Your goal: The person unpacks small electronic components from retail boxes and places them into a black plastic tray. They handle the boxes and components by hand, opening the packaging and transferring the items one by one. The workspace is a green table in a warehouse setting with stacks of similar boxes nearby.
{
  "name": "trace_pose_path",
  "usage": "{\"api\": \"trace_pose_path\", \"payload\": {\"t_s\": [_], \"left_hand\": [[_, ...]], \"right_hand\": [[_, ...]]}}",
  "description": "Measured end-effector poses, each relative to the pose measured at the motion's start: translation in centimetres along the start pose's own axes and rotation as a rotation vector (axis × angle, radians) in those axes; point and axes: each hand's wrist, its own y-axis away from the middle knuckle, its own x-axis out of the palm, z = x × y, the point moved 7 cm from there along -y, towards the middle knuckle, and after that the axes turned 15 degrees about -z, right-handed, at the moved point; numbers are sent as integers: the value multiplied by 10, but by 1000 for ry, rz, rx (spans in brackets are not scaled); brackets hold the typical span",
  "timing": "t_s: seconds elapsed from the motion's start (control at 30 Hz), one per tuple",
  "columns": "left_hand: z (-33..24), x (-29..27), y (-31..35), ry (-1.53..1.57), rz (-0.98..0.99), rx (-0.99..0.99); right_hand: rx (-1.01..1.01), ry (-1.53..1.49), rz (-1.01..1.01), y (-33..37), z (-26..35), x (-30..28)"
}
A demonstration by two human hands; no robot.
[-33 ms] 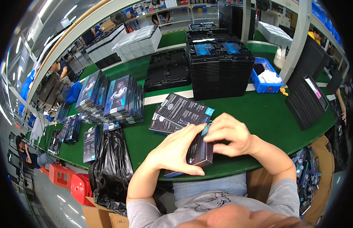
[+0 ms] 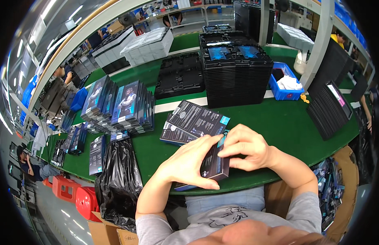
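At the green bench's [image 2: 279, 122] near edge, left hand [image 2: 189, 163] and right hand [image 2: 246, 149] pinch a dark box [image 2: 216, 165], its long axis running away from the person.

bare green table [image 2: 279, 122] right of hands, box stacks [image 2: 124, 108] crowding left

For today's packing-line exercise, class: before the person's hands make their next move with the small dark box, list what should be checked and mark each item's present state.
1. Left hand holds the dark box: ok.
2. Right hand rests on the box's top end: ok.
3. Box held over the green table edge, not beyond it: ok.
4. Flat dark packages lie close behind the hands: ok.
5. Box flap closed: cannot tell.
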Motion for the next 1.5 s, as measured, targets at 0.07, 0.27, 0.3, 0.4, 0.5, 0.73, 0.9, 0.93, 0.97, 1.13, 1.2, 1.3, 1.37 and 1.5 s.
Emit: {"api": "trace_pose_path", "payload": {"t_s": [0.07,0.27,0.3,0.4,0.5,0.73,0.9,0.93,0.97,1.13,1.2,1.3,1.37,1.5], "left_hand": [[0,1,-1,-1,23,9],[12,8,0,83,64,-98],[13,9,0,88,48,-109],[6,8,-3,52,31,-129],[1,10,-1,20,48,-120],[3,15,4,129,130,-184],[5,12,5,92,88,-151],[5,12,5,87,85,-150],[4,12,5,82,82,-148],[2,17,4,122,121,-146],[-2,18,3,139,150,-157],[-1,19,4,100,198,-169],[-1,18,5,93,207,-167],[2,17,6,87,214,-175]], "right_hand": [[3,-11,-54,3,2,-1],[17,-9,-51,9,0,-2],[12,2,-42,10,-1,-4],[-1,55,-34,15,-6,-9],[-7,75,19,19,-3,-5],[5,104,44,19,7,-3],[5,162,26,20,10,-3],[-10,184,11,18,10,-4],[-30,201,9,19,11,-5],[-71,191,32,24,12,-2],[-79,174,53,25,12,-1],[-88,172,63,29,12,2],[-94,175,58,32,11,6],[-95,169,35,39,7,9]]}}
